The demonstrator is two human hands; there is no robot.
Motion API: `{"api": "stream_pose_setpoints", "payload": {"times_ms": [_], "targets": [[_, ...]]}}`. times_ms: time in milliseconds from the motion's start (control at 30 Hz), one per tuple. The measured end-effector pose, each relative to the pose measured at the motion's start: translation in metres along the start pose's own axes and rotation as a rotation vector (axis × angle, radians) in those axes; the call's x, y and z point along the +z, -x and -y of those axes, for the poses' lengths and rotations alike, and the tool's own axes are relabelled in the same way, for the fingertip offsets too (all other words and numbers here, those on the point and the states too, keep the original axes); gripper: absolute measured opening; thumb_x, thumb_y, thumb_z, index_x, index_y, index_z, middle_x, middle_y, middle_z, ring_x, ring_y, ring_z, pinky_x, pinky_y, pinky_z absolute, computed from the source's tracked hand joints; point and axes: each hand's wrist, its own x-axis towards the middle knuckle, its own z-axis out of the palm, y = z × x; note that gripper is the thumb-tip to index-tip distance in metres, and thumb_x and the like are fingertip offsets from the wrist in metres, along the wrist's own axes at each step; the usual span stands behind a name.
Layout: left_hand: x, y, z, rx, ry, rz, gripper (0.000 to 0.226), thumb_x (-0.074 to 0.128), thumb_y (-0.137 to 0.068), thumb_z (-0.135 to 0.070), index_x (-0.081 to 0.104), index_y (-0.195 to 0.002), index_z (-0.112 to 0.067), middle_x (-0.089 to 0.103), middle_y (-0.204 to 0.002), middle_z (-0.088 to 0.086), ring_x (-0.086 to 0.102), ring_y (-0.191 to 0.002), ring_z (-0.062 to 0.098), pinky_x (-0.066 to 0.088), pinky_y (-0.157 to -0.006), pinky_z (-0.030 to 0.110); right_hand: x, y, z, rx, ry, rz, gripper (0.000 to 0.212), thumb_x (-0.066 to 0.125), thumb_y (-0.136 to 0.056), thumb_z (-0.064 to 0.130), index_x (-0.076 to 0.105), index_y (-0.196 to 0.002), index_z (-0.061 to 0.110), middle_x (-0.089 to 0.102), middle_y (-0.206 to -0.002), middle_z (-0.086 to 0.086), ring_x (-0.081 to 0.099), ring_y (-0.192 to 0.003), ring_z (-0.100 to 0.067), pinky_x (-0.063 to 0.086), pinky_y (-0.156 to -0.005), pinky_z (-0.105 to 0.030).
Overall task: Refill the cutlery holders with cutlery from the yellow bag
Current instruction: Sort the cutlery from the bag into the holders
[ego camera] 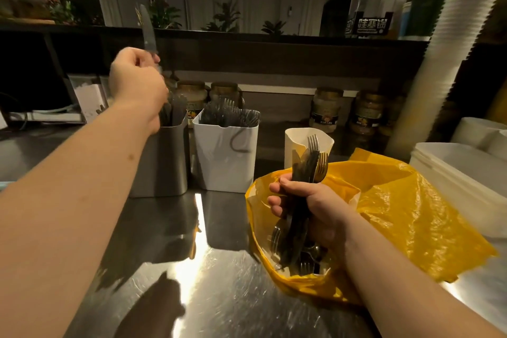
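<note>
My left hand (135, 77) grips a knife (148, 29) by its handle, blade pointing up, above the grey cutlery holder (160, 162), which holds several knives. Beside it stands a white holder (226, 151) full of forks. A third, cream holder (297, 143) stands behind the yellow bag (397, 214). My right hand (310, 208) grips a bundle of knives and forks (308, 164) upright over the open mouth of the bag. More cutlery lies inside the bag.
Everything sits on a steel counter (219, 296). Jars (326, 108) line the back wall. White tubs (463, 170) and a tall stack of white cups (450, 35) stand at the right. A shelf with plants runs above.
</note>
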Motion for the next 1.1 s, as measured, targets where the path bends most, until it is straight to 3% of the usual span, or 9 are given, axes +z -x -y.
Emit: {"api": "stream_pose_setpoints", "payload": {"times_ms": [67, 200, 333, 500, 600, 733, 867, 1000, 1100], "targets": [[-0.007, 0.002, 0.007, 0.058, -0.017, -0.029, 0.015, 0.042, -0.107, -0.022, 0.057, -0.109, -0.024, 0.063, -0.094, -0.001, 0.066, -0.079, 0.011, 0.059, -0.066, 0.023, 0.002, 0.001, 0.000, -0.001, -0.005, -0.007, 0.019, 0.055, -0.101, 0.014, 0.067, -0.102, -0.001, 0.069, -0.084, -0.014, 0.069, -0.070, -0.024, 0.058, -0.062, -0.030], [-0.011, 0.005, 0.010, 0.179, 0.009, -0.027, 0.017, 0.046, -0.105, -0.012, 0.053, -0.115, -0.023, 0.065, -0.101, -0.005, 0.072, -0.087, 0.005, 0.059, -0.081, 0.022, 0.003, 0.002, 0.001, -0.006, -0.015, -0.008, 0.018, 0.056, -0.099, 0.013, 0.065, -0.106, -0.001, 0.070, -0.085, -0.014, 0.070, -0.070, -0.024, 0.059, -0.062, -0.031], [-0.012, 0.000, -0.009, 0.247, 0.192, -0.163, 0.016, 0.045, -0.104, -0.011, 0.050, -0.113, -0.024, 0.064, -0.103, 0.001, 0.072, -0.084, 0.008, 0.058, -0.080, 0.020, 0.001, 0.003, 0.001, 0.012, 0.016, 0.002, 0.021, 0.055, -0.100, 0.017, 0.067, -0.100, -0.001, 0.068, -0.084, -0.016, 0.068, -0.070, -0.024, 0.058, -0.063, -0.030], [-0.005, -0.003, 0.000, 0.142, 0.102, -0.060, 0.022, 0.045, -0.103, -0.005, 0.050, -0.115, -0.023, 0.063, -0.099, -0.001, 0.072, -0.082, 0.005, 0.060, -0.086, 0.029, 0.000, 0.001, 0.001, 0.020, 0.016, -0.002, 0.022, 0.056, -0.099, 0.018, 0.066, -0.105, -0.001, 0.068, -0.084, -0.016, 0.068, -0.071, -0.024, 0.058, -0.063, -0.030], [-0.007, 0.006, 0.017, 0.077, -0.019, 0.076, 0.047, 0.044, -0.099, 0.006, 0.041, -0.132, -0.027, 0.061, -0.102, 0.003, 0.071, -0.087, 0.009, 0.059, -0.091, 0.032, 0.001, 0.001, 0.001, 0.021, 0.004, 0.002, 0.021, 0.057, -0.098, 0.017, 0.065, -0.105, -0.001, 0.068, -0.085, -0.015, 0.068, -0.071, -0.024, 0.057, -0.063, -0.031], [-0.011, 0.016, 0.024, 0.160, -0.259, 0.241, 0.098, 0.052, -0.089, 0.016, 0.016, -0.153, -0.048, 0.058, -0.107, 0.012, 0.066, -0.092, 0.021, 0.054, -0.073, 0.025, 0.001, 0.001, 0.000, 0.016, 0.012, -0.017, 0.021, 0.057, -0.098, 0.018, 0.067, -0.101, 0.000, 0.068, -0.084, -0.015, 0.068, -0.071, -0.024, 0.057, -0.063, -0.031], [-0.010, 0.015, 0.020, 0.221, -0.205, 0.181, 0.105, 0.054, -0.087, 0.016, 0.012, -0.155, -0.051, 0.058, -0.107, 0.012, 0.066, -0.095, 0.023, 0.057, -0.079, 0.028, 0.001, 0.001, 0.000, 0.007, 0.009, -0.008, 0.020, 0.058, -0.098, 0.017, 0.065, -0.105, 0.000, 0.068, -0.085, -0.015, 0.069, -0.072, -0.024, 0.057, -0.063, -0.031], [-0.012, 0.009, 0.014, 0.257, -0.138, 0.121, 0.122, 0.056, -0.080, 0.024, 0.000, -0.154, -0.054, 0.049, -0.124, 0.000, 0.067, -0.094, 0.018, 0.060, -0.078, 0.026, 0.000, 0.001, 0.001, 0.006, 0.023, -0.006, 0.022, 0.056, -0.099, 0.017, 0.064, -0.107, -0.001, 0.068, -0.084, -0.015, 0.069, -0.071, -0.024, 0.058, -0.063, -0.031], [-0.017, 0.006, 0.016, 0.227, -0.268, 0.185, 0.110, 0.059, -0.082, 0.019, 0.011, -0.152, -0.051, 0.055, -0.109, 0.009, 0.066, -0.095, 0.023, 0.058, -0.081, 0.032, 0.001, 0.002, 0.001, 0.003, 0.023, -0.004, 0.021, 0.056, -0.099, 0.017, 0.064, -0.106, -0.001, 0.067, -0.084, -0.015, 0.068, -0.070, -0.024, 0.058, -0.063, -0.030]]}}
